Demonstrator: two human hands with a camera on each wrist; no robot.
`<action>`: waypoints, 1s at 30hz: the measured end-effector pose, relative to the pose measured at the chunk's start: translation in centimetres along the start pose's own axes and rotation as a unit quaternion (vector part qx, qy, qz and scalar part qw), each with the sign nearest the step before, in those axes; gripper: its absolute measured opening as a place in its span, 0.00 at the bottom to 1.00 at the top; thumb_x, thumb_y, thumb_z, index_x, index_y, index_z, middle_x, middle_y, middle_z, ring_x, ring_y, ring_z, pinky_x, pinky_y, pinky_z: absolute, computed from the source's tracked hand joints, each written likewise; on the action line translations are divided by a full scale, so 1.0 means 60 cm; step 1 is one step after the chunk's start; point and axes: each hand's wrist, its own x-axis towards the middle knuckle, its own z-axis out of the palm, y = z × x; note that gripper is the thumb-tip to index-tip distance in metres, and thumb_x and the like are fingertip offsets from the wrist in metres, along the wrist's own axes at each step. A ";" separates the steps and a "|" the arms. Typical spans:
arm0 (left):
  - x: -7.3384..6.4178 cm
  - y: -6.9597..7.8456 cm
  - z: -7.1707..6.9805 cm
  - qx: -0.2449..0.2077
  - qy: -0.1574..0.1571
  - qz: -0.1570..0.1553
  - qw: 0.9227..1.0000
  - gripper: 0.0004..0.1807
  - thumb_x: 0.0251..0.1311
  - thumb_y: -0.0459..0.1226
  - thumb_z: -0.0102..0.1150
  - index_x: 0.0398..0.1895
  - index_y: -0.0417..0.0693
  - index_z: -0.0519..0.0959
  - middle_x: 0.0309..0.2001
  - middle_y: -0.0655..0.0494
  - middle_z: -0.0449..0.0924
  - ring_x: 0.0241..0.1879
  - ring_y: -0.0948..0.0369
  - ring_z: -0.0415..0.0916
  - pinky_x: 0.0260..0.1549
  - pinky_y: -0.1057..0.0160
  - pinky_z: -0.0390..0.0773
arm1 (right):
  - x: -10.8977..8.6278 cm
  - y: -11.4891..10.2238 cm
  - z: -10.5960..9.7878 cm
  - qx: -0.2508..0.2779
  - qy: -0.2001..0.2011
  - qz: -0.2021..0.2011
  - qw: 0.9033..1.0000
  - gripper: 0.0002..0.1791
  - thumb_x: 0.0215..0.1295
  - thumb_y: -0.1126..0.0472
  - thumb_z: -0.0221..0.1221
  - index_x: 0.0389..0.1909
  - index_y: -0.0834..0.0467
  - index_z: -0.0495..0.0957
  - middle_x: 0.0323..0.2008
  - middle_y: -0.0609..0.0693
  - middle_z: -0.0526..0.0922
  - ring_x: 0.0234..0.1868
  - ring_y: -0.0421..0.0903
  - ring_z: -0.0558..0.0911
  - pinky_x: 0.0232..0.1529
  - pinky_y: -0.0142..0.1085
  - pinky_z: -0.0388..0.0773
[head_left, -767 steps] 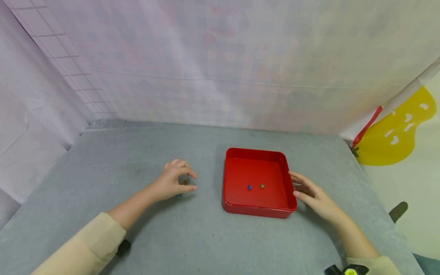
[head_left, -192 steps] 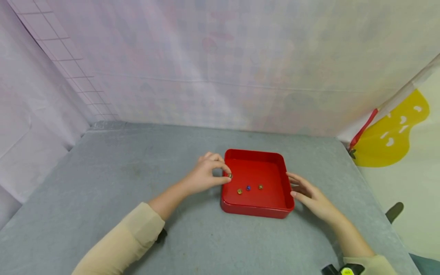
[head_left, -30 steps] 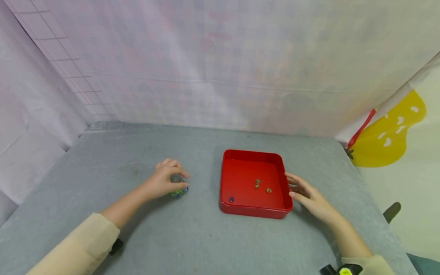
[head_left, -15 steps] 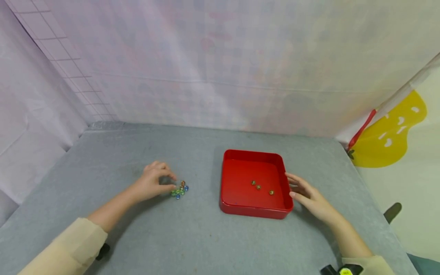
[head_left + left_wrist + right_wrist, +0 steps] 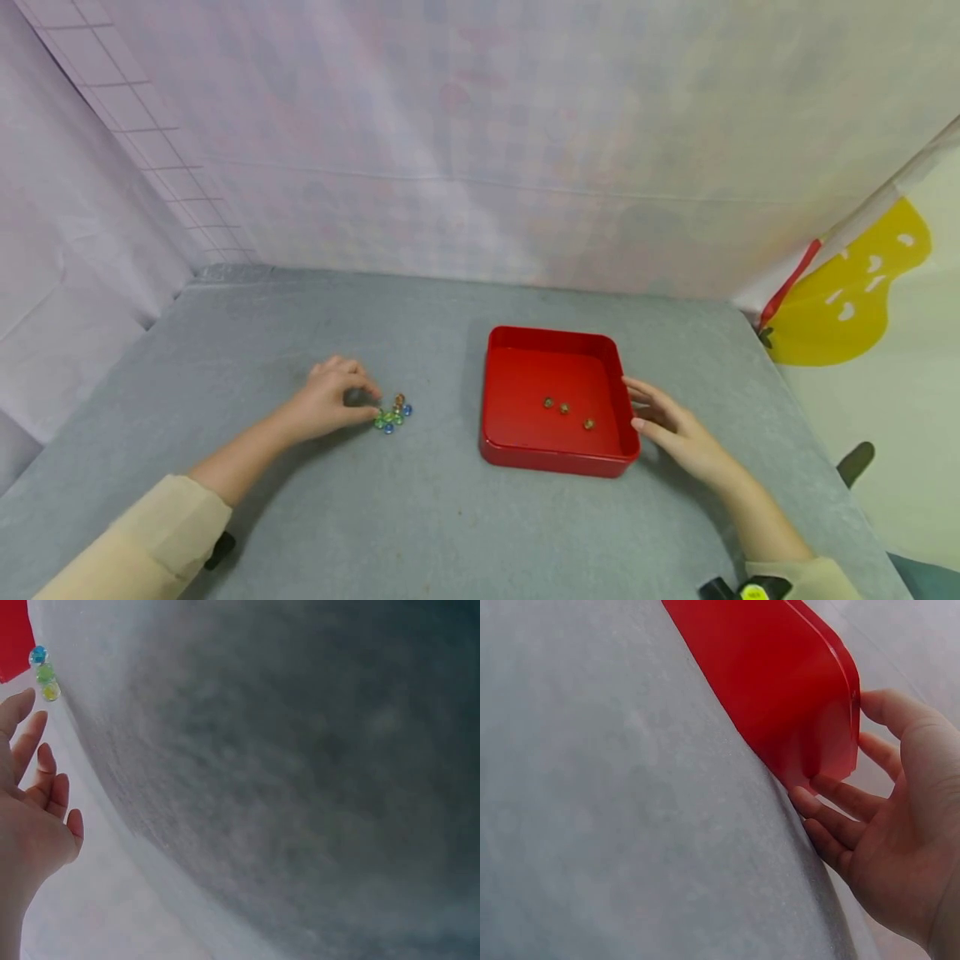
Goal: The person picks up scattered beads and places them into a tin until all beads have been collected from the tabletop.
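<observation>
A small cluster of glass marbles (image 5: pixel 388 417), green, blue and orange, lies on the grey table. My left hand (image 5: pixel 330 404) is just left of it, thumb and index finger apart at the cluster's edge, with nothing seen between them. In the left wrist view, several marbles (image 5: pixel 45 673) sit just past the fingertips of that hand. The square red tray (image 5: pixel 525 375) holds three greenish-gold marbles (image 5: pixel 564 408) on its floor. Against the tray's right wall rests my right hand (image 5: pixel 678 429); its fingers (image 5: pixel 847 799) touch the red wall in the right wrist view.
Grey cloth covers the table (image 5: pixel 450 533). A pale curtain (image 5: pixel 480 167) hangs along the back edge, and another sheet closes off the left side. At the right, a cloth with a yellow shape (image 5: pixel 855 308) hangs beyond the table edge.
My left hand has drawn back leftward, uncovering the marble cluster. In the tray the gold marbles have rolled slightly, and the blue one near the front wall is out of sight. My right hand stays put.
</observation>
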 end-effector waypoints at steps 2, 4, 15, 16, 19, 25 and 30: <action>0.000 0.000 0.001 0.003 0.000 0.002 1.000 0.10 0.47 0.38 0.74 0.34 0.49 0.85 0.34 0.61 0.73 0.39 0.59 0.65 0.42 0.52 0.58 | 0.000 0.000 0.001 0.000 0.001 0.000 1.000 0.31 0.69 0.66 0.53 0.71 0.59 0.58 0.62 0.66 0.67 0.52 0.36 0.75 0.46 0.33 0.75; 0.000 0.000 0.002 0.003 -0.002 0.003 1.000 0.10 0.47 0.39 0.73 0.34 0.49 0.85 0.33 0.61 0.73 0.38 0.59 0.65 0.41 0.53 0.58 | 0.000 0.000 0.001 0.001 0.002 0.001 1.000 0.31 0.69 0.66 0.53 0.71 0.59 0.58 0.62 0.66 0.67 0.52 0.36 0.76 0.46 0.33 0.75; -0.001 -0.003 0.007 -0.005 -0.019 -0.004 1.000 0.08 0.50 0.39 0.72 0.34 0.52 0.85 0.33 0.63 0.72 0.36 0.60 0.63 0.40 0.54 0.56 | -0.001 -0.004 0.000 0.005 0.002 -0.005 1.000 0.31 0.69 0.67 0.53 0.71 0.60 0.57 0.62 0.67 0.67 0.52 0.37 0.75 0.45 0.33 0.76; -0.001 -0.003 0.006 -0.005 -0.019 -0.003 1.000 0.07 0.50 0.38 0.72 0.34 0.52 0.85 0.33 0.63 0.72 0.36 0.60 0.63 0.40 0.54 0.57 | -0.001 -0.004 0.000 0.006 0.001 -0.010 1.000 0.31 0.69 0.67 0.53 0.71 0.61 0.57 0.62 0.67 0.67 0.52 0.37 0.76 0.45 0.33 0.76; -0.002 -0.003 0.006 -0.002 -0.022 -0.004 1.000 0.07 0.50 0.38 0.71 0.34 0.52 0.85 0.32 0.63 0.72 0.36 0.59 0.63 0.40 0.54 0.57 | 0.000 -0.004 0.001 0.008 0.000 -0.014 1.000 0.31 0.68 0.68 0.52 0.71 0.61 0.57 0.62 0.67 0.67 0.52 0.37 0.76 0.45 0.33 0.76; 0.000 -0.002 0.009 0.008 -0.035 -0.005 0.999 0.08 0.50 0.38 0.71 0.34 0.52 0.85 0.33 0.64 0.72 0.37 0.61 0.63 0.39 0.55 0.57 | 0.000 -0.002 0.001 0.008 0.001 -0.004 1.000 0.31 0.69 0.67 0.53 0.71 0.60 0.57 0.62 0.67 0.67 0.52 0.38 0.76 0.45 0.34 0.76; 0.000 -0.003 0.013 0.011 -0.049 -0.009 0.999 0.08 0.50 0.39 0.71 0.35 0.53 0.85 0.33 0.64 0.71 0.36 0.61 0.62 0.39 0.56 0.57 | 0.000 -0.005 0.000 0.004 -0.001 -0.019 1.000 0.31 0.69 0.68 0.52 0.71 0.61 0.57 0.62 0.68 0.67 0.52 0.37 0.76 0.45 0.33 0.76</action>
